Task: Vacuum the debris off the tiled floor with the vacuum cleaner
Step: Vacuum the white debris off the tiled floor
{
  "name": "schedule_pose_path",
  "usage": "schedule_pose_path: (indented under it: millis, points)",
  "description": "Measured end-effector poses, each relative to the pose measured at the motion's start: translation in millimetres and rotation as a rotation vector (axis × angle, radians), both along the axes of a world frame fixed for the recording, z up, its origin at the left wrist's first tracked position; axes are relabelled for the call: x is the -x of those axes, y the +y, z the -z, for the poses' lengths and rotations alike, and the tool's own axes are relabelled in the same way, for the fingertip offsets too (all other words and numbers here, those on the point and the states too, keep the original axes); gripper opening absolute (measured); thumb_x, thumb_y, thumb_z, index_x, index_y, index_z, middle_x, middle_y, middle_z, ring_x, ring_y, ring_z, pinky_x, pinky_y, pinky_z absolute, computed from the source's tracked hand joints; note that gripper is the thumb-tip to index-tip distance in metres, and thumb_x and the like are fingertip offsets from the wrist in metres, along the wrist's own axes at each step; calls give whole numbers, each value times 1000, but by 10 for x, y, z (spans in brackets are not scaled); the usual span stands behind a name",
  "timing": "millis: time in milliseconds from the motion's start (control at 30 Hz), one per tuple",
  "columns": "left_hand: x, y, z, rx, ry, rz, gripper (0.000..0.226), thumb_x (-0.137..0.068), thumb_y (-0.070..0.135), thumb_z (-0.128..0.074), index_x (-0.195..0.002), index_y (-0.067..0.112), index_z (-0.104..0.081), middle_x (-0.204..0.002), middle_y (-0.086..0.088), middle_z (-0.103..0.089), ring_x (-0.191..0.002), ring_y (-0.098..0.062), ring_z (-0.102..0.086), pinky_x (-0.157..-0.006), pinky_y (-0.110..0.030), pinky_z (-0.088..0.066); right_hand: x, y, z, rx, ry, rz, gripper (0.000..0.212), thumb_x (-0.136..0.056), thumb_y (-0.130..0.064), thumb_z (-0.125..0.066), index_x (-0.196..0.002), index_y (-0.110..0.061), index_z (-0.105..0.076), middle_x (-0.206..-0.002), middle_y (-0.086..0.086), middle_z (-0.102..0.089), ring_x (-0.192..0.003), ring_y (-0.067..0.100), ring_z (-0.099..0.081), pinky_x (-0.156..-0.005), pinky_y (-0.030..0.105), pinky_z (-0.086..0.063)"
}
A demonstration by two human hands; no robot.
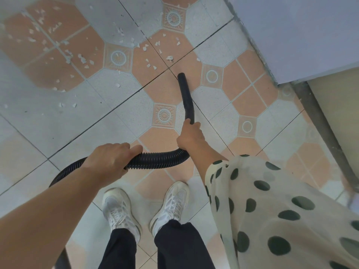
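- Right hand (191, 135), centre of view, clamped round the near end of the black nozzle tube (186, 94), with fingers and thumb wrapped tight about it.
- Behind that wrist, a loose cream polka-dot sleeve (272, 210) with dark green spots, filling the near right.
- Left hand (110, 158), nearer and further left, clamped on the ribbed hose (155, 161): knuckles up, thumb stretched along the top toward the right, bare forearm running off to the near-left corner.
- Ribbed hose, black, arcing leftward from under the right hand, through the left hand, then curving near and out of sight behind the left forearm.
- Nozzle tube reaching away from the right hand, leaning slightly left, open tip low over a peach tile beside a grout crossing. Touching the floor or just above it? Cannot tell.
- Debris (145, 48) — small white chips — in a loose cluster just beyond the tip. Thicker scatter at far left, a few strays on the grey tiles at mid-left.
- Tiled floor (124, 117) in speckled grey-white and peach, with small patterned squares between.
- White shoes (118, 208) side by side at near centre, toes pointing far, under dark trousers (180, 247).
- Far right, a pale wall (301, 35) with a rough lower edge. Just nearer, a beige panel (334, 113) with a dark border.
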State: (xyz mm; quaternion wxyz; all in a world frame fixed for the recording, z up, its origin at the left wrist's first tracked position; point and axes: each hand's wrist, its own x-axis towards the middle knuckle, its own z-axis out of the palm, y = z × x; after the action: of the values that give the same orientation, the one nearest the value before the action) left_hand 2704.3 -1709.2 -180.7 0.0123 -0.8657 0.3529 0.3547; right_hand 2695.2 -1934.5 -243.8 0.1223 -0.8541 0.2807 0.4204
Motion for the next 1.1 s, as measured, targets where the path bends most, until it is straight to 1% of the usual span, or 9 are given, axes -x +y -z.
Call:
schedule_pose_path:
  millis: [100,233,400,533,633,700,800,867,1100]
  points:
    - [-25,115,-38,3,2,-10,36,-89,24,-51,-121,30,-36,-90,5,-49,-78,-20,-55,-55,-28,-32,-65,100,-27,-7,-2,1,85,-90,-12,-61,-156,-9,-7,-138,19,-30,-109,33,-54,-75,34,-42]
    - [-112,163,-113,26,-12,-22,36,-89,23,-51,-121,30,-35,-94,4,-51,-73,-19,-48,-55,-28,-32,-184,138,-119,-8,3,64,78,-91,-11,-59,-155,-11,-14,-137,18,-30,-105,32,-55,-71,32,-43]
    - [-241,44,-208,80,-9,-55,36,-87,19,-52,-119,28,-38,-93,2,-53,-76,-21,-54,-55,-29,-32,-306,-28,-257,14,4,142,64,-89,-11,-59,-146,-6,-29,-135,18,-34,-86,25,-49,-68,31,-42]
    - [-347,-181,-210,100,-21,-61,34,-88,18,-52,-119,25,-39,-92,0,-52,-73,-22,-51,-48,-28,-23,-437,-262,-259,55,-2,134,52,-90,-11,-58,-137,-2,-37,-129,16,-37,-98,26,-51,-70,30,-45]
    - [-428,-363,-127,88,-28,-66,32,-89,20,-52,-117,24,-38,-88,1,-47,-71,-21,-47,-46,-27,-21,-560,-448,-193,85,-6,85,50,-91,-11,-58,-135,1,-39,-126,15,-37,-106,27,-51,-73,31,-49]
    - [-470,-457,-78,76,-29,-105,30,-89,21,-51,-116,24,-38,-87,2,-47,-71,-20,-47,-45,-26,-21,-673,-537,-150,89,-29,62,50,-90,-12,-60,-134,0,-39,-123,14,-37,-105,28,-51,-76,31,-51]
    - [-463,-595,-84,67,-1,-130,30,-89,20,-51,-115,25,-38,-88,2,-50,-69,-19,-49,-45,-25,-21,-740,-644,-130,91,-27,94,56,-88,-14,-65,-135,-3,-36,-124,14,-36,-83,23,-49,-67,29,-45]
    - [-490,-670,-104,58,14,-162,30,-89,20,-51,-116,26,-38,-89,2,-51,-69,-19,-49,-45,-24,-22,-811,-709,-132,91,-26,71,60,-87,-13,-65,-137,-4,-34,-125,15,-36,-76,21,-46,-65,29,-44]
    - [-584,-680,-239,20,41,-275,32,-88,20,-51,-117,27,-39,-87,4,-48,-70,-19,-49,-46,-26,-23,-1178,-622,-214,32,-33,-110,72,-89,-14,-65,-149,-6,-25,-131,16,-35,-99,30,-55,-75,32,-48]
